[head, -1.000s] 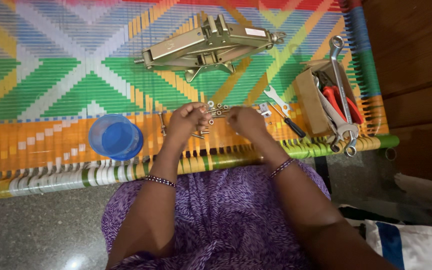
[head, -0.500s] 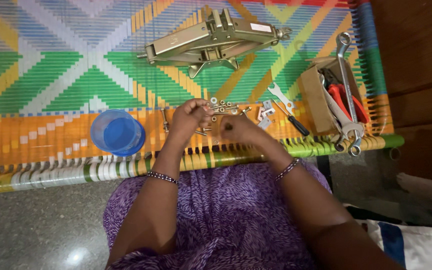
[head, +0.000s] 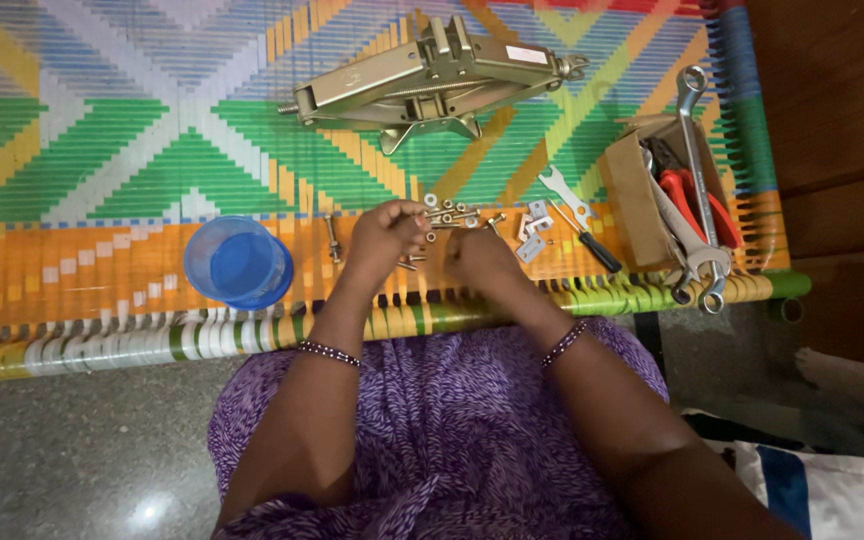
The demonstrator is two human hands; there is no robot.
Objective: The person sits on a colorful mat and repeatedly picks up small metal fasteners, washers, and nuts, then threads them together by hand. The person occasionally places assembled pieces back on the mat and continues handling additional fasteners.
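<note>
Both your hands sit over the bolts [head: 449, 216] scattered on the woven bed [head: 102, 150], left hand [head: 384, 238] pinching one bolt, right hand [head: 482, 258] curled, its grip hidden, tub [head: 237, 262] close for sorting.

Cardboard box [head: 624, 192], brown, open-topped, at right end of woven mat [head: 102, 130], near mat edge; sides worn, tools packed inside and sticking out over rim.

Small white rectangular label [head: 526, 54] on top of metal scissor jack [head: 432, 75], near its right end, at far side of mat; print too small to tell.

No signs, no screens in view.
</note>
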